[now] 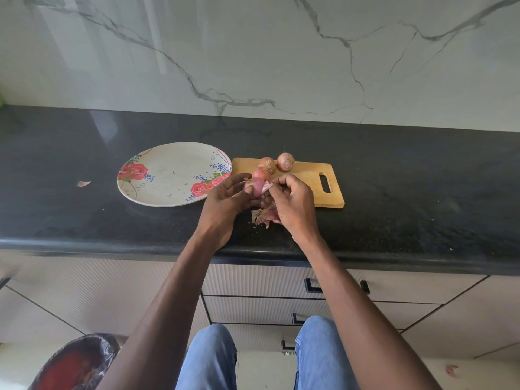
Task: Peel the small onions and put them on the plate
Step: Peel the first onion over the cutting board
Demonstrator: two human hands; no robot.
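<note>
My left hand (228,197) grips a small purple onion (254,187) just above the black counter, between the plate and the board. My right hand (292,202) pinches a strip of pink skin (267,187) at the onion's right side. Three unpeeled onions (285,161) lie on the left part of the wooden cutting board (315,175). The flowered plate (168,173) sits left of the board with no onions on it. Loose peels (263,216) lie under my hands.
A single peel scrap (83,183) lies on the counter (394,192) left of the plate. A bin lined with a black bag (73,361) stands on the floor at lower left. Drawers with black handles (313,287) sit under the counter edge.
</note>
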